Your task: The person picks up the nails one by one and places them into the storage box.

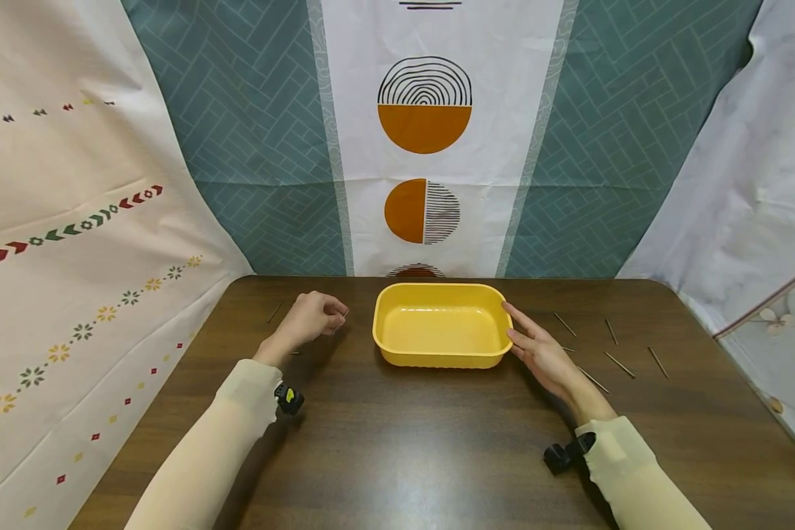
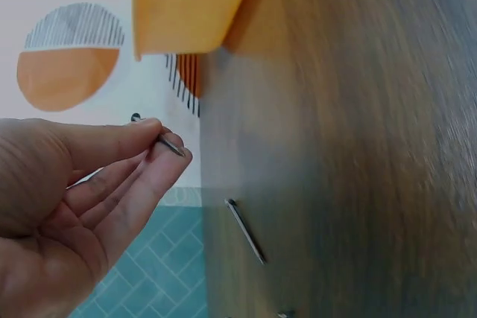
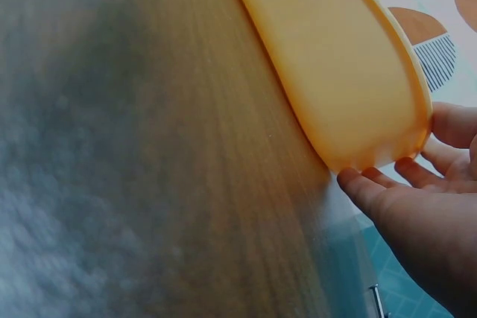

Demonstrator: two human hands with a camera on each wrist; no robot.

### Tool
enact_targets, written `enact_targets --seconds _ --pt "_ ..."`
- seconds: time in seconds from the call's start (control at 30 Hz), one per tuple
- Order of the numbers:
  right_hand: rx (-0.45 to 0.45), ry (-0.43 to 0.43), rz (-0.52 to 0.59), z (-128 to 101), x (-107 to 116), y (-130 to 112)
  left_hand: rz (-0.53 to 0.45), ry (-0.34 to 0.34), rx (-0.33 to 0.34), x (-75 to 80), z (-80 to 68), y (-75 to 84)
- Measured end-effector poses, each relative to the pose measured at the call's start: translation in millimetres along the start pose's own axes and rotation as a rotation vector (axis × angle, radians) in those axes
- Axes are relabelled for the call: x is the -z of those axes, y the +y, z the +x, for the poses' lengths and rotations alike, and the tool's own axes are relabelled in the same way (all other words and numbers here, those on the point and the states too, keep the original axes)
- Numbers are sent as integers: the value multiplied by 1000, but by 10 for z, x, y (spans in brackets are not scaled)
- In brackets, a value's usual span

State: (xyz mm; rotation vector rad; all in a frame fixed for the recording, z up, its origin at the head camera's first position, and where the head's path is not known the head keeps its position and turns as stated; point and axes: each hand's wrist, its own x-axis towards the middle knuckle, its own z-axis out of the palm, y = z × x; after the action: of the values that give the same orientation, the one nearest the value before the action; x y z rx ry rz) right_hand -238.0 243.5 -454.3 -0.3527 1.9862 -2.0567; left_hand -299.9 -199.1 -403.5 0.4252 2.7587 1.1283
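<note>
pinching nail (image 2: 171, 144), left hand (image 1: 313, 315) fingers hiding head

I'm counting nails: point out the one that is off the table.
The nail pinched in the left hand, beside the yellow tray; every other nail lies flat on the table.

My right hand (image 3: 428, 221) lies open, fingertips (image 3: 350, 182) touching the end wall of the yellow tub (image 3: 335, 57) on the wooden table (image 3: 149, 169); a nail (image 3: 378, 299) lies near my palm.
</note>
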Motion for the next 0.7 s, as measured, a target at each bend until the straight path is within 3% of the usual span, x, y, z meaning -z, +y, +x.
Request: enact_targets --seconds 0.23,0.5,0.7 --pt "5 -2 8 1 6 -30 -39 68 -27 24 31 108" --pt "12 -3 2 -3 7 -24 -269 91 -30 -24 97 299" --pt "2 -2 7 -3 1 15 -334 89 -28 -122 163 393"
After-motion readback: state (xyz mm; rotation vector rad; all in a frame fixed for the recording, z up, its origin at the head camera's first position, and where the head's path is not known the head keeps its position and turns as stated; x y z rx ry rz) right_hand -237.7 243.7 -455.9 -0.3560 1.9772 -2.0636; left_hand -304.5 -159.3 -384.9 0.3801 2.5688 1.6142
